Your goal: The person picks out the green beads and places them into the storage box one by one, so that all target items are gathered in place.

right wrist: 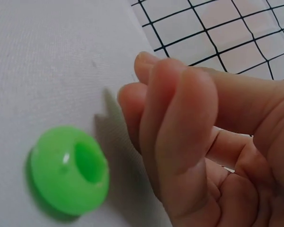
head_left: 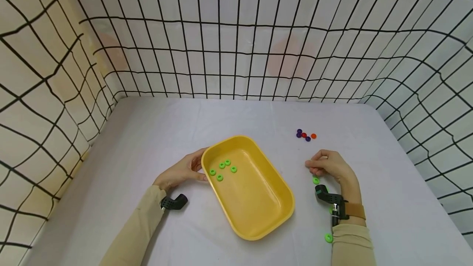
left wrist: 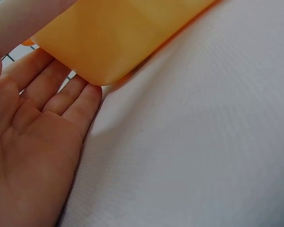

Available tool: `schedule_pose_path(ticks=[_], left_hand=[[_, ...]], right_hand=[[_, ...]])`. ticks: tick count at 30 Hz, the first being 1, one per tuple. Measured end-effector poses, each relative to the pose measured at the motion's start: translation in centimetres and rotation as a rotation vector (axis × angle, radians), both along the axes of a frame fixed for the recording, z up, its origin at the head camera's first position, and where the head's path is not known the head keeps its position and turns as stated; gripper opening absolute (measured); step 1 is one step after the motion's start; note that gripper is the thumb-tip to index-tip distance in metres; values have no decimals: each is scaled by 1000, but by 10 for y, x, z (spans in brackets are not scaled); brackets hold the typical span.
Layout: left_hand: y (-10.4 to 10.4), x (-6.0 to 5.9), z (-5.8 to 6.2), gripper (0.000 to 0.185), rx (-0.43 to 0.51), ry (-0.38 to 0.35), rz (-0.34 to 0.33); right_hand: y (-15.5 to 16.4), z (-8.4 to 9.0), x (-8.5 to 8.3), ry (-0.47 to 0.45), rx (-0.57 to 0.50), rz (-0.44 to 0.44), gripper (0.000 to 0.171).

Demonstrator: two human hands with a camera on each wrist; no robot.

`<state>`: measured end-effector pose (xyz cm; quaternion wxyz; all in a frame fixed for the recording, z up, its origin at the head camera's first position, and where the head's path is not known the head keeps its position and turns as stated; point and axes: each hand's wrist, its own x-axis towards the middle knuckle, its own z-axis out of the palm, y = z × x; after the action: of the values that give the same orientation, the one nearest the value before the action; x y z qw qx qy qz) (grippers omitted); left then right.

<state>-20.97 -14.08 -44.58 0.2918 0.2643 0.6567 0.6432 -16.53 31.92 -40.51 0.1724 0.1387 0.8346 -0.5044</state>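
Note:
A yellow tray (head_left: 258, 200) lies at a slant on the white cloth, with several green ring-shaped beads (head_left: 222, 165) near its far left end. At that corner my left hand (head_left: 186, 169) grips the tray, thumb on the near side and fingers behind the wall. My right hand (head_left: 332, 165) is low over the cloth to the right of the tray, fingers curled and thumb close to them. Nothing shows between its fingertips. One loose green bead (right wrist: 68, 170) lies just beside these fingers; more green beads (head_left: 328, 238) lie along the right forearm, some partly hidden by the wrist camera.
Beyond the right hand sits a small cluster of purple, red and orange beads (head_left: 304, 135). Black wire mesh (head_left: 229, 52) stands along the back and both sides of the table (head_left: 166, 130). Small cameras are strapped to both wrists.

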Motion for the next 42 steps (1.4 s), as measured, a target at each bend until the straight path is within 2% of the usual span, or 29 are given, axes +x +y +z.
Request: schedule_pose_path(ticks=[7,15,19,24,28,34,37,42], left_hand=[[0,1,-1,88,5,3,-8],[2,1,1,87,-26,-1,4],[3,1,1,88,-23,1,-1],[2,1,2,88,-20,21,-2],[0,2,2,87,-28,20,4],[-1,1,0,86,-16,20,7],[-1,1,0,87,-17,13,5],[0,1,2,87,-35,-3,3]], right_hand=[[3,1,1,29,-76,-41,30],[-4,9,-3,112,-99,-39,36],[-14,19,-10,148,-150,-21,31],[-34,41,-28,198,-191,28,28],[-59,62,-45,241,-175,128,28],[-122,85,-60,248,-98,404,21],[-157,87,-62,200,-1,528,15],[-200,74,-62,122,208,706,3]])
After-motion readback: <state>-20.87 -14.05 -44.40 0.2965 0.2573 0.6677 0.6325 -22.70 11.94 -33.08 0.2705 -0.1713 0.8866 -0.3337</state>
